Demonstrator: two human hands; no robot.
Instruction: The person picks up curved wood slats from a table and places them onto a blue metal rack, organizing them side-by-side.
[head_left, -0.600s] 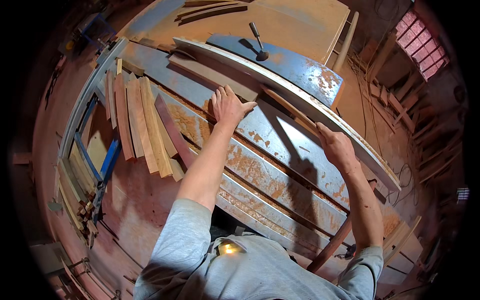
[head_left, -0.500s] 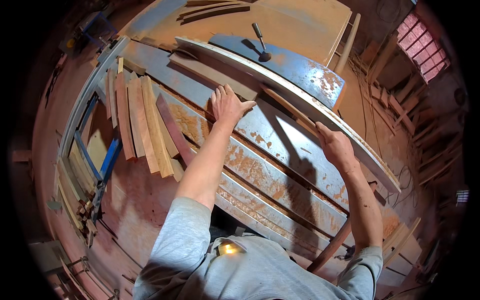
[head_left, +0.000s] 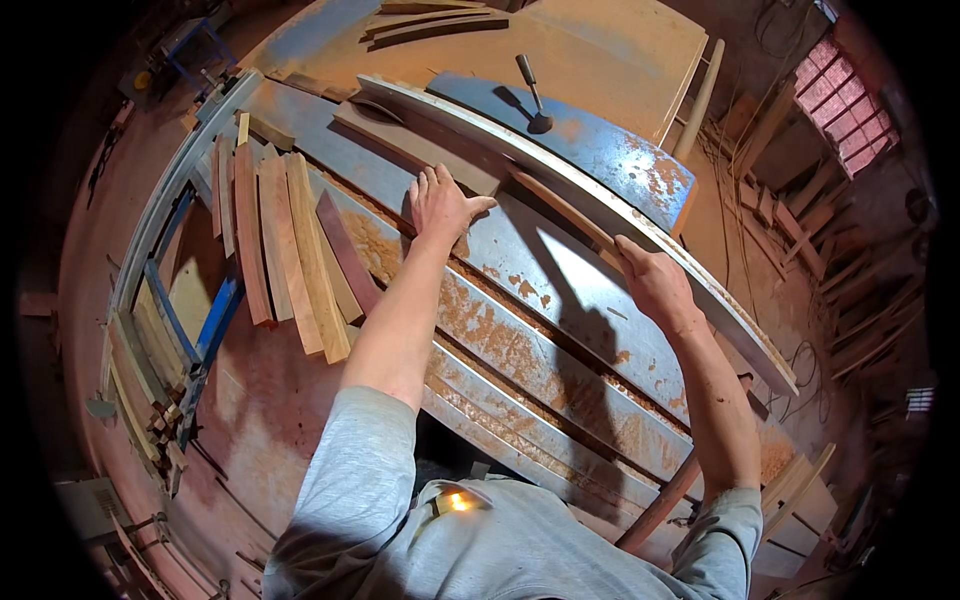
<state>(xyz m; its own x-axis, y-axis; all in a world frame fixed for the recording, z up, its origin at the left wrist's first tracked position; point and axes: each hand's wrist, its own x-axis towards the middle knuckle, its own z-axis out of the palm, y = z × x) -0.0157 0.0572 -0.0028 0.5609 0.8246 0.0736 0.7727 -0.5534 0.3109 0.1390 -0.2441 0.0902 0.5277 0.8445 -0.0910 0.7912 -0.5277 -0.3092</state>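
In a dim workshop with a reddish floor (head_left: pixel 270 420), orange sawdust (head_left: pixel 366 244) patches a grooved grey metal machine table (head_left: pixel 490 245) bearing a long white-edged fence (head_left: pixel 610 203). Alongside the fence lie a flat brown wooden board (head_left: pixel 425 152) and a slim brown wooden strip (head_left: pixel 562 210). The left hand (head_left: pixel 438 208), thumb spread from its fingers, touches the board's near edge; the right hand (head_left: pixel 657 285) curls at the strip's near end, whether pinching it cannot be told.
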